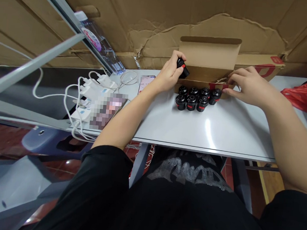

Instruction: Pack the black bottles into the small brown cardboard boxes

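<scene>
My left hand (173,69) grips a small black canister (183,68) with a red mark, holding it tilted above the left end of an open cardboard box (209,57). The box's lid stands up at the back. At the box's right end is my right hand (246,83), its thumb at the front wall and its fingers curled over the edge, holding the box. Several black canisters (191,102) of the same kind, with red marks, stand upright in two rows on the table against the box's front. The inside of the box is mostly hidden.
On the left of the white table (168,127) lie a white power strip (83,103) with cables, a phone (108,111) and another phone (146,82). A water bottle (103,46) leans behind them. Right: a second box (267,67) and a red plastic bag (302,97).
</scene>
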A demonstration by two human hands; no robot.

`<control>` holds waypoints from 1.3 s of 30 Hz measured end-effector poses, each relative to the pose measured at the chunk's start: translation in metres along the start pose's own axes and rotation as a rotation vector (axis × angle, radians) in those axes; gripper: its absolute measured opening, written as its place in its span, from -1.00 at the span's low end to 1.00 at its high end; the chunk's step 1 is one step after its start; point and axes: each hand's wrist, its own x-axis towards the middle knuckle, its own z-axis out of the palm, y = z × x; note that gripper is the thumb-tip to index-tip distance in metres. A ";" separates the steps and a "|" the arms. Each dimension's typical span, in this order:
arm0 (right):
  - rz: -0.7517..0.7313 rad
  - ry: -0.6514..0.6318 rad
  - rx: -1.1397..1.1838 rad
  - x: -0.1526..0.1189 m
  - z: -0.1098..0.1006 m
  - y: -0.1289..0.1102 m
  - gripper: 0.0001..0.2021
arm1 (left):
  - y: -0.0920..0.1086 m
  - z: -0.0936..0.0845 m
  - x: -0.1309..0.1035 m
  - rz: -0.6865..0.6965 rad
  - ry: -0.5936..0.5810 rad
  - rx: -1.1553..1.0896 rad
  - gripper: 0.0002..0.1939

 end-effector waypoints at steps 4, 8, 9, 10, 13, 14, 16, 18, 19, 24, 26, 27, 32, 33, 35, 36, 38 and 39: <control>0.012 -0.008 0.037 -0.001 0.002 0.003 -0.66 | -0.003 -0.001 -0.002 0.010 -0.020 0.012 -0.13; 0.018 -0.019 0.055 -0.002 0.004 0.006 -0.59 | -0.003 -0.003 -0.002 0.002 -0.042 0.025 -0.14; 0.017 -0.021 0.051 -0.002 0.004 0.006 -0.59 | -0.004 -0.003 -0.002 -0.002 -0.049 0.028 -0.15; 0.018 -0.022 0.047 -0.001 0.004 0.006 -0.60 | -0.005 -0.003 -0.002 -0.003 -0.056 0.031 -0.15; 0.025 -0.026 0.037 -0.001 0.004 0.005 -0.64 | -0.012 -0.001 -0.002 0.004 -0.069 0.039 -0.13; 0.027 -0.028 0.037 -0.001 0.003 0.005 -0.65 | -0.015 0.000 -0.003 0.007 -0.072 0.041 -0.11; 0.029 -0.033 0.044 0.000 0.002 0.004 -0.64 | -0.021 0.002 -0.003 0.007 -0.076 0.045 -0.08; 0.028 -0.031 0.046 0.000 0.001 0.003 -0.63 | -0.024 0.004 -0.004 0.004 -0.077 0.047 -0.05; 0.024 -0.030 0.040 0.000 0.001 0.003 -0.62 | -0.025 0.005 -0.005 0.002 -0.076 0.046 -0.03; 0.013 -0.031 0.017 -0.001 0.000 0.001 -0.56 | -0.011 0.008 -0.004 -0.021 -0.049 0.030 -0.01; 0.027 -0.039 0.032 -0.001 0.000 0.001 -0.53 | 0.000 0.005 -0.002 -0.037 -0.032 0.014 -0.02; 0.031 -0.044 0.035 -0.001 0.000 0.002 -0.51 | 0.005 0.001 0.000 -0.045 -0.019 -0.001 -0.03; 0.035 -0.037 0.030 -0.002 0.001 0.003 -0.45 | 0.020 -0.042 0.020 -0.019 0.204 -0.001 -0.26; 0.039 -0.036 0.039 -0.002 0.000 0.003 -0.45 | 0.018 -0.051 0.025 0.023 0.289 0.003 -0.30; 0.044 -0.035 0.065 -0.003 0.000 0.002 -0.47 | 0.009 -0.063 0.032 0.126 0.413 -0.045 -0.29; 0.043 -0.033 0.078 -0.003 -0.001 0.002 -0.47 | 0.002 -0.066 0.034 0.145 0.451 -0.055 -0.24; 0.034 -0.023 0.089 -0.003 -0.001 0.002 -0.46 | -0.012 -0.066 0.036 0.113 0.472 -0.037 -0.19; 0.029 -0.019 0.089 -0.003 -0.001 0.002 -0.45 | -0.018 -0.065 0.036 0.079 0.468 -0.019 -0.19</control>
